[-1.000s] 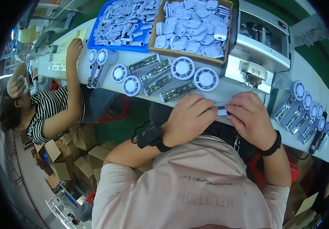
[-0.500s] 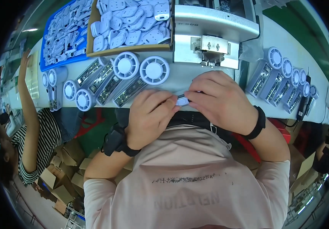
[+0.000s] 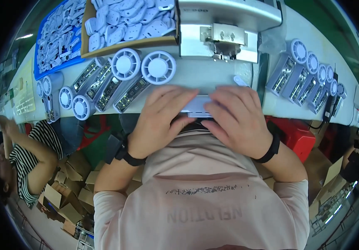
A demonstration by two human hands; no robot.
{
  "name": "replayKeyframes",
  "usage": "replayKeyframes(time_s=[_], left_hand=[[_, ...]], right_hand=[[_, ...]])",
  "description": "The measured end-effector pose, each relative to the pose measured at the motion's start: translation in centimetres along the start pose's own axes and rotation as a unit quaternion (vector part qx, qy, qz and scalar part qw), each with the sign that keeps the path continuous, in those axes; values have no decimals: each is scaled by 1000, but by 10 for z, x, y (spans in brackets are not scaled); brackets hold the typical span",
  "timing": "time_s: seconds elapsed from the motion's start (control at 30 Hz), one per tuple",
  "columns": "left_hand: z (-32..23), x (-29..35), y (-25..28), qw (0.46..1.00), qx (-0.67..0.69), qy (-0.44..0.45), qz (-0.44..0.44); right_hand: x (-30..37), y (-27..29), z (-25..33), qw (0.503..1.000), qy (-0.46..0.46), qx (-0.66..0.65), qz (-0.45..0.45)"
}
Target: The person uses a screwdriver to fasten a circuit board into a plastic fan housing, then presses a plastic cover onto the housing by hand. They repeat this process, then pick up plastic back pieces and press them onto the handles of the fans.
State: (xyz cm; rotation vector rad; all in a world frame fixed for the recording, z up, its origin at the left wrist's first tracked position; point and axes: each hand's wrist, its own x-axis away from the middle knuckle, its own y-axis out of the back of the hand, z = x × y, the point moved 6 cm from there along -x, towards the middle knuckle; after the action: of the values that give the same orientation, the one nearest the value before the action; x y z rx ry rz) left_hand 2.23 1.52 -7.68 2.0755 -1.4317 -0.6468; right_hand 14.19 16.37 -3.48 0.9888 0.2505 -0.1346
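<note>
At the table's near edge, a flat pale plastic casing lies between my two hands. My left hand holds its left end, thumb below and fingers over the top. The fingers of my right hand curve over the right end, its thumb low near the casing's near side; they are slightly blurred by motion. The casing's ends are hidden under my fingers. A small white plastic piece rests on the table just beyond my right hand. To the left lie several handheld fans, their handles open over circuit boards.
Beyond the fans stand a cardboard box of white plastic covers and a blue tray of small white parts. A metal machine with a clamp fixture is straight ahead. More open fans line the right side. A red stool is below the table.
My hands have spread slightly apart, baring more of the casing. The small white piece now shows beyond my right hand. The view has shifted a little. At far left, a person's raised arm has come down.
</note>
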Motion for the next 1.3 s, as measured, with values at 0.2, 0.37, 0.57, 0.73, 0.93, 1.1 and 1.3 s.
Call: replayKeyframes(time_s=[0.2, 0.37, 0.57, 0.73, 0.93, 1.1, 1.3], left_hand=[[11, -13, 2, 998, 39, -39, 4], [11, -13, -1, 998, 6, -65, -9], [8, -13, -6, 996, -18, -74, -37], [1, -14, -2, 996, -33, -75, -25], [6, -10, -10, 991, -82, -101, -39], [5, -11, -12, 989, -95, -106, -46], [4, -11, -7, 994, -54, -89, -40]], right_hand=[[-6, -6, -13, 999, -30, -8, 40], [-8, -7, -12, 997, -62, 3, 50], [-9, -9, -20, 995, -69, -24, 70], [-10, -5, -18, 996, -49, -31, 69], [-7, -16, -12, 996, -43, 45, 62], [-8, -16, -16, 995, -50, 37, 77], [-12, -7, -22, 996, -47, -32, 68]])
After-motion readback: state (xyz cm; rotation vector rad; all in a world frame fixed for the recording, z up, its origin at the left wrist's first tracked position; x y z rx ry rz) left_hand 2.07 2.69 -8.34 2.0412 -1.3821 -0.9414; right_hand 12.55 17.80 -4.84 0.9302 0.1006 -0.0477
